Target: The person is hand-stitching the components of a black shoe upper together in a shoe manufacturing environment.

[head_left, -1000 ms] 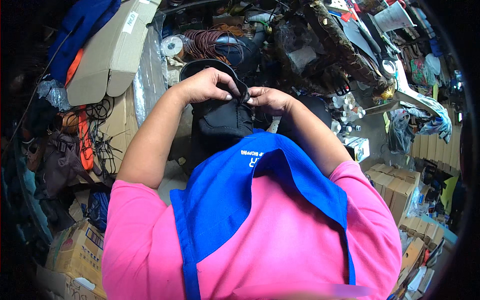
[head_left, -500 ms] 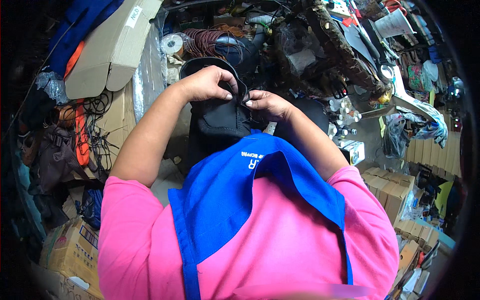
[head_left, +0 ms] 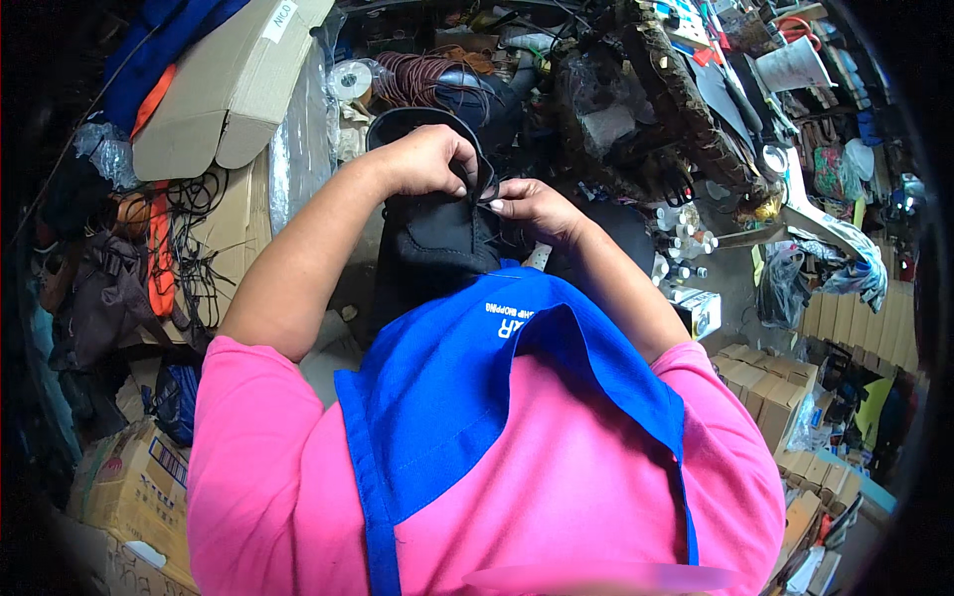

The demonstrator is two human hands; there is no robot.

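Note:
A black boot (head_left: 437, 238) with stitched seams rests in front of my apron, its collar opening at the far end. My left hand (head_left: 425, 161) reaches over the collar; thumb and fingers pinch the boot's upper near its right edge. On the other side of that edge, my right hand (head_left: 540, 209) is closed in a pinch. Its thumb and forefinger meet at the boot's rim, where a thin dark strip, perhaps a lace, runs. Exactly what the right fingertips hold is too small to make out.
Beyond the boot lie a coil of brown cord (head_left: 437, 81) and a white spool (head_left: 350, 79). Cardboard (head_left: 224, 99) leans at left. Small white bottles (head_left: 684, 230) and a cluttered bench (head_left: 696, 109) stand at right. Cardboard boxes (head_left: 765, 382) are stacked nearer.
Both hands keep their grip at the boot's edge with only slight finger shifts. The whole view has moved a little.

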